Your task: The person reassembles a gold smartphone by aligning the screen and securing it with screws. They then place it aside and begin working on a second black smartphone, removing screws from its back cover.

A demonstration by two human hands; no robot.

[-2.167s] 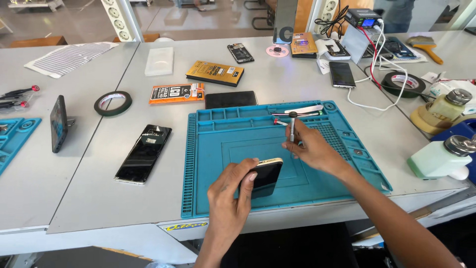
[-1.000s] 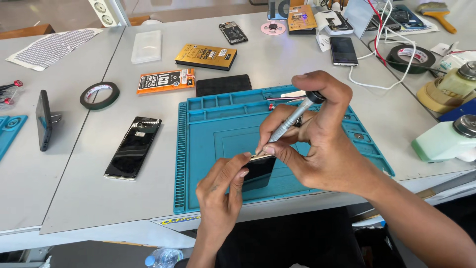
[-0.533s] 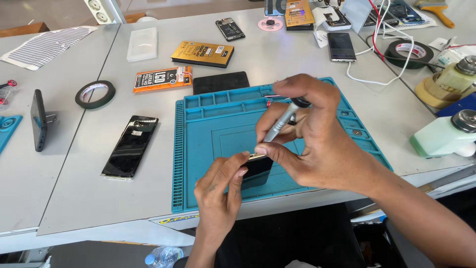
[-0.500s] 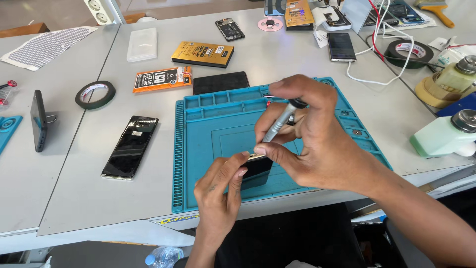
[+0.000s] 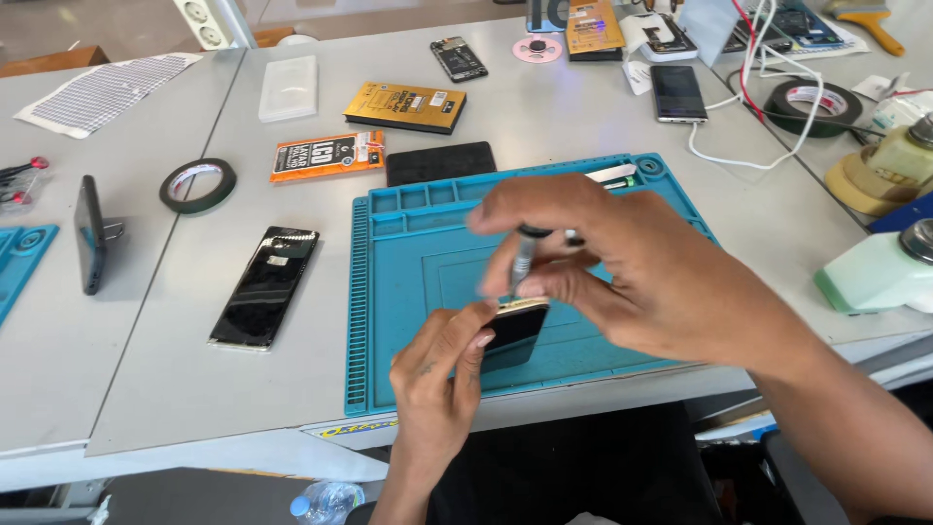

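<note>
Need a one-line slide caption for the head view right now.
Left hand props a phone on the blue repair mat while the right hand sets a screwdriver to its top edge.

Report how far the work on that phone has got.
Done: the phone is off the blue mat, raised in the left hand. In hand: the right hand sets a screwdriver upright on its top edge. Left: no loosened screw or opened cover shows.

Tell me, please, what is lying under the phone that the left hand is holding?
Under the phone lies the blue work mat, spread on the grey table. The left hand and right hand cover part of the mat, so anything beneath them cannot be seen.
</note>
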